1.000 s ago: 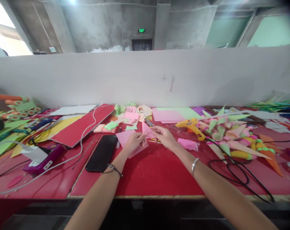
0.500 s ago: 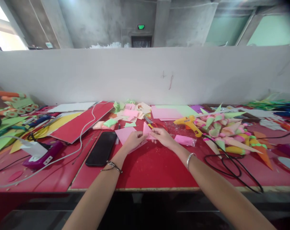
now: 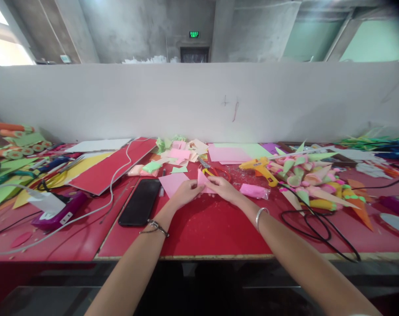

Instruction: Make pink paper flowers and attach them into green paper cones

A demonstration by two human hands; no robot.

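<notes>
Both of my hands meet at the middle of the red table (image 3: 206,232). My left hand (image 3: 183,194) and my right hand (image 3: 224,189) each pinch a small pink paper piece (image 3: 202,179) held between them, just above the tabletop. A larger pink sheet (image 3: 172,183) lies flat under and behind my left hand. A black phone (image 3: 140,202) lies left of my left wrist. Scissors with red and yellow handles (image 3: 215,170) rest just beyond my right hand.
A yellow glue gun (image 3: 260,168) and a heap of paper cones (image 3: 313,180) lie at the right, with a black cable (image 3: 313,224) looping toward the front edge. Paper scraps (image 3: 181,156), red and yellow sheets (image 3: 110,169) and a purple tool (image 3: 59,215) lie at the left. A grey partition (image 3: 199,101) closes the back.
My hands have stayed together on the small pink piece, turning it slightly. The view has tipped a little downward; nothing else on the table has moved.
</notes>
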